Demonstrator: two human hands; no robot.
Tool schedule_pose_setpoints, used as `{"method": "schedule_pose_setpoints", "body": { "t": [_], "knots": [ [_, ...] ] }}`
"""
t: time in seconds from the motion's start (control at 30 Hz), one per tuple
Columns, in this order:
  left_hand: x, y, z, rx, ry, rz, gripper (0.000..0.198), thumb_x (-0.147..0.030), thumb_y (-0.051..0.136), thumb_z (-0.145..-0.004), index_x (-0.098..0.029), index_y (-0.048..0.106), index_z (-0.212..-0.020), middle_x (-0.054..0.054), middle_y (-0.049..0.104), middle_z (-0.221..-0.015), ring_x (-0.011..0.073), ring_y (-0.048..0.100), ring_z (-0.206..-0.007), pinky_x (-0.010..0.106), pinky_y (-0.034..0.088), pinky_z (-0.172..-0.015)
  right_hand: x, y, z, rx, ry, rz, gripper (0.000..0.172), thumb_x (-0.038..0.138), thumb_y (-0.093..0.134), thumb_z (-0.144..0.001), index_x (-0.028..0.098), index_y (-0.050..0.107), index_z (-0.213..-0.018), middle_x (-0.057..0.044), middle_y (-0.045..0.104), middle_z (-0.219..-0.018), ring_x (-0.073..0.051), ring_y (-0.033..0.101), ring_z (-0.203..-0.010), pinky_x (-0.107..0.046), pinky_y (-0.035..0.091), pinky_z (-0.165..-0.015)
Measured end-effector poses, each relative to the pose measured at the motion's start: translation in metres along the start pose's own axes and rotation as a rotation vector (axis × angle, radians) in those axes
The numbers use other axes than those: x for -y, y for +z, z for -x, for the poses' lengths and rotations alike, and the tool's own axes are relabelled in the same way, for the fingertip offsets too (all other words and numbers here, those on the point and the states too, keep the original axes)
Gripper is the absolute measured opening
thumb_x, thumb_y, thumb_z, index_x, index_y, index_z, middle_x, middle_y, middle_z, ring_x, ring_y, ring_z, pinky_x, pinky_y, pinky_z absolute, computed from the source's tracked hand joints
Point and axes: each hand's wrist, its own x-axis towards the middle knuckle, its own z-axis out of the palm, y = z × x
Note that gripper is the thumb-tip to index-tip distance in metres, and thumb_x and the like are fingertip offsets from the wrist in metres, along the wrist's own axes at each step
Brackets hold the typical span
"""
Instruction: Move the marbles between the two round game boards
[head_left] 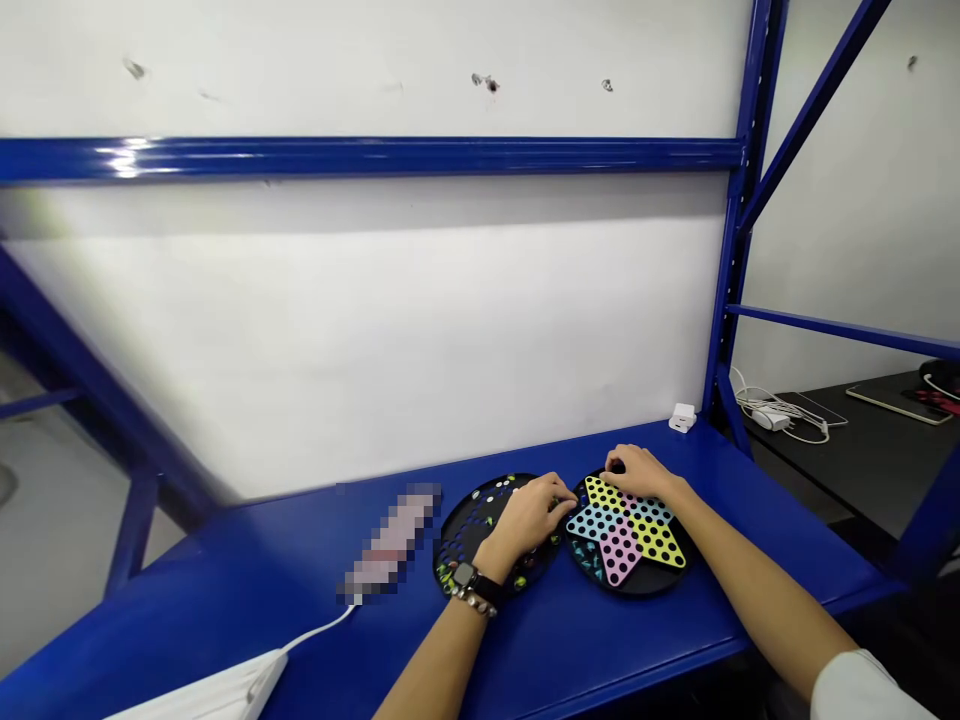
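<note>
Pieces [452, 552], small and coloured, are scattered in a round black tray [472, 545] on a blue table [585, 650]. Just to its right, a star-shaped board [622, 530] in yellow, blue and pink, dotted with holes, is held in a second tray [656, 582]. The left hand [534, 512], with a watch [464, 575] worn at its wrist, is held over the first tray's right side; its fingers are bent, with a narrow gap at the thumb, and whether anything is gripped cannot be told. The right hand [636, 472] is placed at the board's far edge, fingers curled down, their hold hidden.
</note>
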Motion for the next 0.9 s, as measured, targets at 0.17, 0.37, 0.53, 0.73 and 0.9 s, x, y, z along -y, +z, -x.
{"method": "schedule_pose_setpoints", "body": {
  "t": [0.17,0.37,0.53,0.73,0.9],
  "knots": [
    [0.026,-0.023,0.01,-0.165,-0.127,-0.011,0.034,-0.041,0.042,-0.096,-0.026,0.071,-0.102,0.002,0.071,-0.107,0.0201,0.064,-0.098,0.03,0.048,-0.086,0.0,-0.001,0.0,0.012,0.018,-0.033,0.028,0.048,0.055,-0.086,0.024,0.068,-0.084,-0.006,0.069,-0.101,-0.024,0.062,-0.095,-0.036,0.043,-0.082],
    [0.067,-0.026,0.022,-0.161,-0.327,-0.085,0.037,-0.04,0.041,-0.092,-0.024,0.065,-0.115,0.005,0.068,-0.116,0.0235,0.063,-0.105,0.034,0.048,-0.09,0.003,-0.002,0.001,0.017,0.025,-0.036,0.028,0.048,0.054,-0.087,0.024,0.067,-0.084,-0.006,0.068,-0.1,-0.024,0.061,-0.095,-0.041,0.042,-0.09],
    [0.056,-0.021,0.022,-0.051,-0.248,-0.053,0.036,-0.04,0.041,-0.092,-0.025,0.066,-0.114,0.005,0.067,-0.117,0.0223,0.063,-0.101,0.033,0.048,-0.089,0.005,-0.004,0.002,0.021,0.024,-0.029,0.028,0.047,0.053,-0.087,0.023,0.067,-0.082,-0.007,0.069,-0.099,-0.024,0.062,-0.091,-0.041,0.042,-0.087],
    [0.027,-0.025,0.021,0.047,-0.178,0.05,0.031,-0.043,0.055,-0.084,-0.025,0.069,-0.104,0.005,0.069,-0.108,0.0214,0.063,-0.089,0.032,0.047,-0.081,0.005,-0.004,0.002,0.021,0.026,-0.034,0.028,0.048,0.053,-0.087,0.024,0.066,-0.082,-0.006,0.069,-0.1,-0.024,0.062,-0.092,-0.04,0.042,-0.088],
    [0.029,-0.024,0.021,0.113,-0.17,0.112,0.024,-0.044,0.062,-0.078,-0.022,0.069,-0.088,0.003,0.07,-0.091,0.0197,0.062,-0.082,0.029,0.046,-0.072,0.006,-0.005,0.003,0.02,0.026,-0.026,0.028,0.047,0.053,-0.087,0.024,0.067,-0.083,-0.006,0.068,-0.101,-0.024,0.062,-0.093,-0.04,0.042,-0.087]
  ]
}}
